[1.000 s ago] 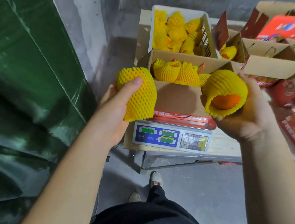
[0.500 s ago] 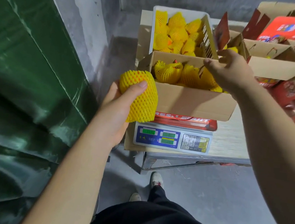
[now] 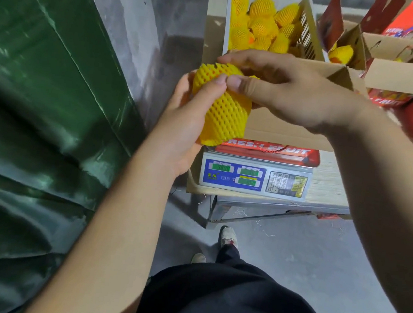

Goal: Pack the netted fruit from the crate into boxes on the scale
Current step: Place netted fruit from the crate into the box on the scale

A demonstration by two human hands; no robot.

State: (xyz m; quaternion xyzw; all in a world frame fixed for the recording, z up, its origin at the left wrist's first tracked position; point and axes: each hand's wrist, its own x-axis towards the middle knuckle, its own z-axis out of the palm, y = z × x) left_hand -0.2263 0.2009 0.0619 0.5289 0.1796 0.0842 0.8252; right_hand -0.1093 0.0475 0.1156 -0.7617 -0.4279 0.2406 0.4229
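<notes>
A wooden surface (image 3: 325,188) stands on a grey concrete floor (image 3: 304,257), green tarp (image 3: 38,111) at nine o'clock. My left hand (image 3: 180,125) grips a netted fruit (image 3: 223,104) at the box's (image 3: 280,131) nine o'clock, long axis eleven-to-five; my right hand (image 3: 292,94) pinches its top. Crate (image 3: 309,31) at twelve, scale (image 3: 254,177) beneath.

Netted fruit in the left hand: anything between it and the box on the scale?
Only the right hand. It reaches across the open top of the box, fingers on the netted fruit that the left hand holds at the box's left edge. Nothing else visible blocks it.
</notes>
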